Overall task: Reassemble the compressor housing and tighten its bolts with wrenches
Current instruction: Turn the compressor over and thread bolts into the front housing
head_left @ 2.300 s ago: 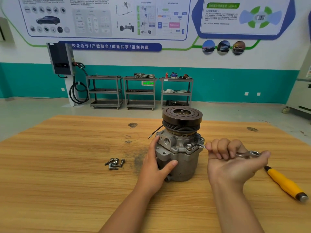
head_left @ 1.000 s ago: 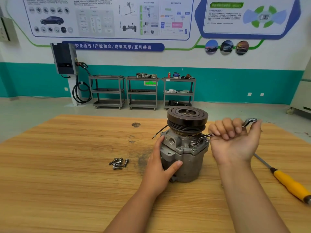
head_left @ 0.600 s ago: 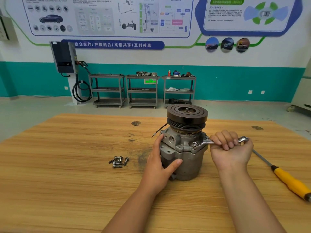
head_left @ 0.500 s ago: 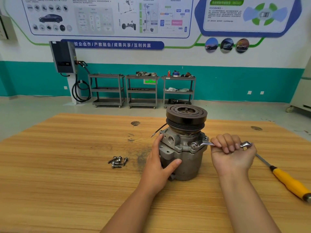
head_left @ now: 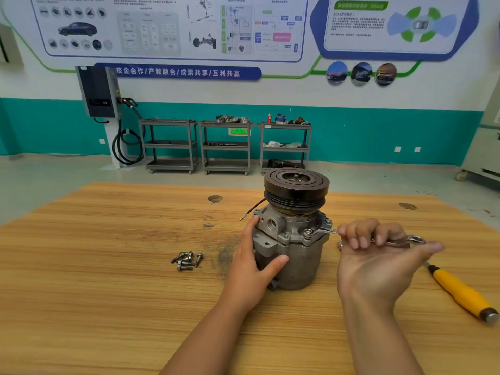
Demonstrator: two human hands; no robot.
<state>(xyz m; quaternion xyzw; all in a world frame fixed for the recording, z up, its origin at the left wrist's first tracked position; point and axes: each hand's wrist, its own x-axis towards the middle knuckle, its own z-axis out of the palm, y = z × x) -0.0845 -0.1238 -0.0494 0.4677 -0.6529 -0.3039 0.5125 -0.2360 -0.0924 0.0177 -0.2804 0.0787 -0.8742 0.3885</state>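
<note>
A grey metal compressor (head_left: 293, 244) stands upright on the wooden table (head_left: 108, 266), with a black pulley (head_left: 296, 189) on top. My left hand (head_left: 250, 263) grips the housing's left side, thumb across its front. My right hand (head_left: 378, 255) holds a silver wrench (head_left: 324, 231) palm up, fingers curled over the shaft. The wrench's head sits on a bolt (head_left: 308, 234) at the housing's flange, on the right front. The wrench's other end (head_left: 415, 239) sticks out past my thumb.
Several loose bolts (head_left: 186, 261) lie in a small heap left of the compressor. A yellow-handled screwdriver (head_left: 460, 290) lies at the right, close to my right hand. A thin black wire (head_left: 253, 209) sticks out behind the housing. Carts and a charger stand against the far wall.
My right hand has swung the wrench handle from far and high down toward me around the bolt. My left hand has stayed on the housing.
</note>
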